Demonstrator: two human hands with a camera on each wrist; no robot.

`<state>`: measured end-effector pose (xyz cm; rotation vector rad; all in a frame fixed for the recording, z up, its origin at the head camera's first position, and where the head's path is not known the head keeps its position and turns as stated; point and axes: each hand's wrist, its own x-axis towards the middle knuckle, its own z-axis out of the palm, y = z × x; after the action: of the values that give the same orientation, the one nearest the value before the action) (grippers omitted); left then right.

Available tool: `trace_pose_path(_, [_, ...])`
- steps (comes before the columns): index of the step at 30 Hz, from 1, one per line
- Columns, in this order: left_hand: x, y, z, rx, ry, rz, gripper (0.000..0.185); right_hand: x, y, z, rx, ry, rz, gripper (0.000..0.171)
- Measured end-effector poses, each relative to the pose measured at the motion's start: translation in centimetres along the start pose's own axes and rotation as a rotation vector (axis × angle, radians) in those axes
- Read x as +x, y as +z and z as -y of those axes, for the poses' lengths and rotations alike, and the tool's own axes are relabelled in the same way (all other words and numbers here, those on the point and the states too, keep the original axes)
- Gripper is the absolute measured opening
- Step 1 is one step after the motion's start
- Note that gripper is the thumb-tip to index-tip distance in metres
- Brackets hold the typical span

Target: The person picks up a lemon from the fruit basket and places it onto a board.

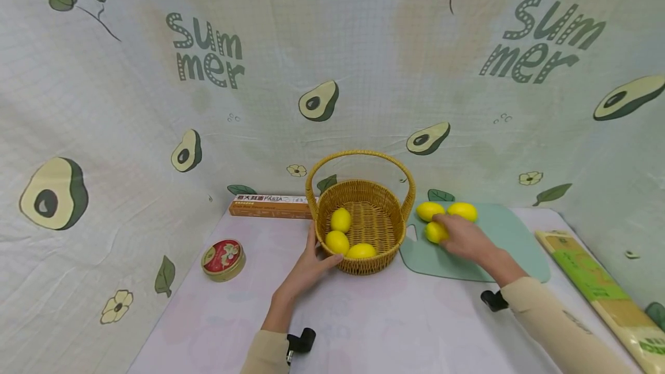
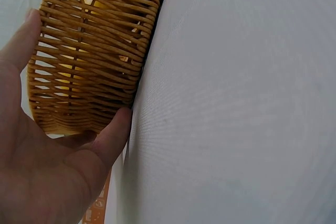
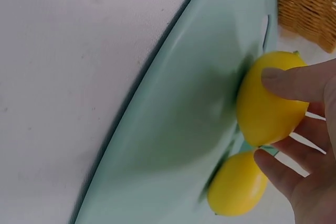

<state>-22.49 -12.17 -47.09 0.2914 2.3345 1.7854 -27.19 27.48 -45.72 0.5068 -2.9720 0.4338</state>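
A wicker basket (image 1: pixel 379 261) with a tall arched handle has three lemons (image 1: pixel 340 220) inside, towards its left and front. My left hand (image 1: pixel 306 270) holds the basket at its front left, the thumb by the rim and fingers (image 2: pixel 118 132) low along the woven side. To the right, my right hand (image 1: pixel 464 238) grips a lemon (image 3: pixel 270 103) between thumb and fingers at the left part of a pale green cutting board (image 1: pixel 499 235). Two more lemons (image 1: pixel 462 211) lie at the board's back edge. One other lemon (image 3: pixel 239 184) shows beneath the right fingers in the right wrist view.
A round red and gold tin (image 1: pixel 223 260) stands left of the basket. Behind it lies a long pasta box (image 1: pixel 270 206) along the back cloth. A long green and yellow noodle packet (image 1: pixel 597 287) lies along the right edge. Patterned cloth (image 1: pixel 363 45) hangs behind and at both sides.
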Motion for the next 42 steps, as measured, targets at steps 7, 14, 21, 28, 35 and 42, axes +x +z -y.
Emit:
trace_pose_path(7, [0.0, 0.0, 0.0, -0.007, 0.004, 0.000, 0.113, 0.3, 0.2, -0.1, -0.034, 0.000, -0.057, 0.049])
trace_pose_path(14, [-0.1, 0.0, -0.1, -0.018, 0.013, -0.006, 0.113, 0.2, 0.4, -0.2, -0.051, 0.003, -0.084, 0.049])
trace_pose_path(21, [-0.2, 0.0, -0.2, -0.018, 0.019, -0.005, 0.112, 0.0, 0.0, -0.1, -0.082, 0.005, -0.077, 0.050])
trace_pose_path(28, [0.6, 0.2, 1.2, -0.019, 0.018, -0.013, 0.113, -0.2, -0.5, 0.2, -0.086, -0.015, -0.066, 0.048])
trace_pose_path(35, [1.5, 0.3, 3.2, 0.019, 0.039, -0.030, 0.113, -0.5, -1.0, 0.7, -0.089, -0.011, -0.047, 0.049])
trace_pose_path(42, [1.2, 0.2, 2.4, 0.000, 0.022, -0.022, 0.113, -0.6, -2.0, 2.0, -0.092, -0.015, -0.032, 0.050])
